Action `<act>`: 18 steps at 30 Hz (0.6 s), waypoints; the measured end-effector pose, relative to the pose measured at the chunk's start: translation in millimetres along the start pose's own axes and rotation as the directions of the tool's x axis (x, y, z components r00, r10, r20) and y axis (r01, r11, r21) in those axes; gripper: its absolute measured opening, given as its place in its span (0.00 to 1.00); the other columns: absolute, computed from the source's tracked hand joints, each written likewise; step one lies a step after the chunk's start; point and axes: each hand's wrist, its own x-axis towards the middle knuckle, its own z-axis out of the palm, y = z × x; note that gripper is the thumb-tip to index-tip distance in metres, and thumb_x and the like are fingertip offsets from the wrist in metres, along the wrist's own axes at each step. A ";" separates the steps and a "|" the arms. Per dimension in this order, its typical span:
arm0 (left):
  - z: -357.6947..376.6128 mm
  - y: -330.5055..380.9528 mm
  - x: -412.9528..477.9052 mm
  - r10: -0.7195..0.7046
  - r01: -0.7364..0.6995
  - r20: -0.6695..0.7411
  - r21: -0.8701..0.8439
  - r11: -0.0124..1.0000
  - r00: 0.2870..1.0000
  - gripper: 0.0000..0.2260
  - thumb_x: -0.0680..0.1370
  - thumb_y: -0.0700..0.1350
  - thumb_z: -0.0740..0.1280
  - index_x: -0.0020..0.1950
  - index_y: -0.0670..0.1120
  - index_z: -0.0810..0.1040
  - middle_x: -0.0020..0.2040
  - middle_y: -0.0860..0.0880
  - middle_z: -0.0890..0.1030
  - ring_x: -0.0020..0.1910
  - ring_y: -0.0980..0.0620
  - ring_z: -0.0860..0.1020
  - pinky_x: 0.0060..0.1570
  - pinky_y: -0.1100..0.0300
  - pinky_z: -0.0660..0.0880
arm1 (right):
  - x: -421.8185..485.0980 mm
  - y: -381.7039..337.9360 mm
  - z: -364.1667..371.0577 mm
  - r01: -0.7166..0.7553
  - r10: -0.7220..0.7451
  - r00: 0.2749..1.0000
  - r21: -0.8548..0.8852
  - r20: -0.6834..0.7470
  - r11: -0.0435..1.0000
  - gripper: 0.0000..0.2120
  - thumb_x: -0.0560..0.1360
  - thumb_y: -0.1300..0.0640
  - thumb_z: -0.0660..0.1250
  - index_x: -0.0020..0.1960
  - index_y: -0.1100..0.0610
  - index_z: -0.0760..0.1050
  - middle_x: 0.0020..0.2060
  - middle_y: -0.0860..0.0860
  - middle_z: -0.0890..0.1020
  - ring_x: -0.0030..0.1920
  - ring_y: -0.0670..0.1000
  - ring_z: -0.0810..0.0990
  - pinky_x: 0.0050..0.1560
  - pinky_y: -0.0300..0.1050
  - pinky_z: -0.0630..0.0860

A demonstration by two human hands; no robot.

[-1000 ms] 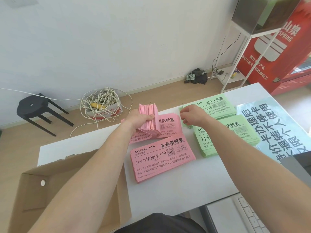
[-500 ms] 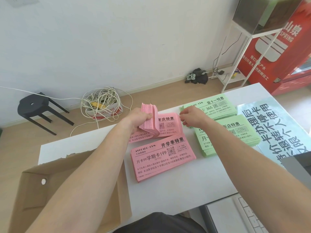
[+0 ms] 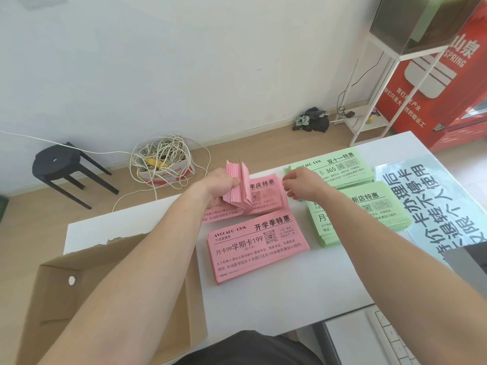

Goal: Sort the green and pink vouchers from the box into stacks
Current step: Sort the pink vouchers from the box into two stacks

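Observation:
My left hand (image 3: 220, 187) grips a thick bundle of pink vouchers (image 3: 238, 185), held on edge just above the far pink stack (image 3: 271, 200). A second pink stack (image 3: 257, 250) lies nearer me. My right hand (image 3: 303, 184) has its fingers curled at the left end of the far green stack (image 3: 345, 169), pinching the edge of a green voucher (image 3: 286, 171). Below it lies the near green stack (image 3: 376, 210), partly hidden by my right forearm. The open cardboard box (image 3: 79, 285) stands at the table's left front corner, its inside hidden by my left arm.
All stacks lie on a white table (image 3: 276, 299). A clear sheet with large black characters (image 3: 437, 204) lies at the right, a white keyboard (image 3: 390, 335) at the lower right. On the floor beyond are a black stool (image 3: 56, 164), a box of cables (image 3: 163, 164) and a white shelf (image 3: 369, 125).
Both hands stay almost where they were. The pink bundle in my left hand has sunk very slightly toward the far pink stack.

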 end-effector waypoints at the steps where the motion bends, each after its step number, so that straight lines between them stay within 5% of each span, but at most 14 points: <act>1: 0.5 0.2 -1.5 0.004 -0.004 -0.004 0.007 1.000 1.000 0.11 0.85 0.39 0.59 0.67 0.38 0.73 0.58 0.36 0.81 0.49 0.40 0.82 0.51 0.38 0.80 | -0.3 -1.0 0.0 0.002 -0.002 1.000 -0.003 0.003 1.000 0.11 0.77 0.61 0.62 0.52 0.60 0.81 0.46 0.58 0.85 0.51 0.61 0.84 0.53 0.59 0.81; 11: 3.5 -1.3 -7.5 0.003 -0.003 -0.006 -0.020 1.000 1.000 0.05 0.85 0.40 0.61 0.58 0.42 0.76 0.58 0.36 0.82 0.56 0.37 0.83 0.53 0.38 0.80 | -3.2 -1.9 0.9 0.039 -0.039 0.999 -0.037 0.009 0.999 0.10 0.78 0.61 0.62 0.52 0.60 0.81 0.45 0.56 0.85 0.43 0.52 0.82 0.45 0.49 0.79; 18: 6.8 0.5 -6.6 0.000 -0.001 -0.026 -0.017 1.000 1.000 0.13 0.84 0.39 0.62 0.69 0.41 0.72 0.58 0.37 0.82 0.55 0.39 0.82 0.48 0.39 0.81 | -2.9 1.7 -0.4 0.040 -0.041 0.999 -0.032 -0.004 0.999 0.11 0.78 0.61 0.61 0.52 0.61 0.82 0.46 0.58 0.85 0.42 0.52 0.81 0.50 0.53 0.81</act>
